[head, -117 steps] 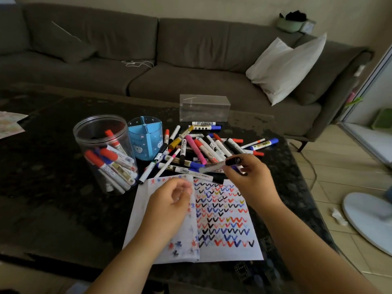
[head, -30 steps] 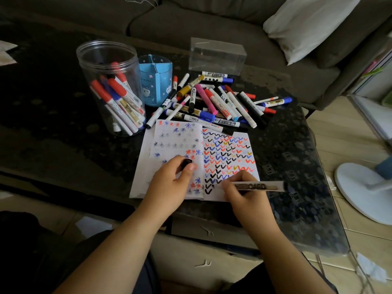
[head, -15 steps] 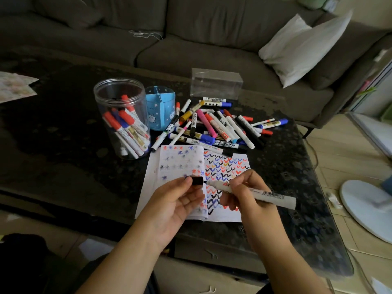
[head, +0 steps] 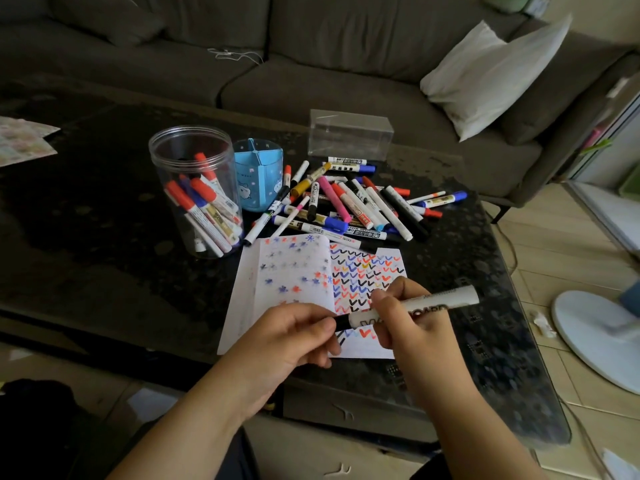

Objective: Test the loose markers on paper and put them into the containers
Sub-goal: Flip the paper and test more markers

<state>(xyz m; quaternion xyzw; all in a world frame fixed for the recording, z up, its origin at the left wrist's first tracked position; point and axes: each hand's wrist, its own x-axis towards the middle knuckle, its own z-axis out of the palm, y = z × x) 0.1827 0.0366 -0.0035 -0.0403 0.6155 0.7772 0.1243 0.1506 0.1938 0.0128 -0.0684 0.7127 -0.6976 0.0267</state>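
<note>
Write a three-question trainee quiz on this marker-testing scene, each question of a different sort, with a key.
1. True or false: the clear round plastic jar already holds several markers.
2. Multiple choice: the blue cartoon-printed pen holder stands
A) on the grey sofa
B) between the jar and the pile of loose markers
C) on the white paper covered in coloured test marks
3. Fill in: the right hand grips the white barrel of a black whiteboard marker, while the left hand pinches its black ____ end.

Key: 1 true; 2 B; 3 cap
</note>
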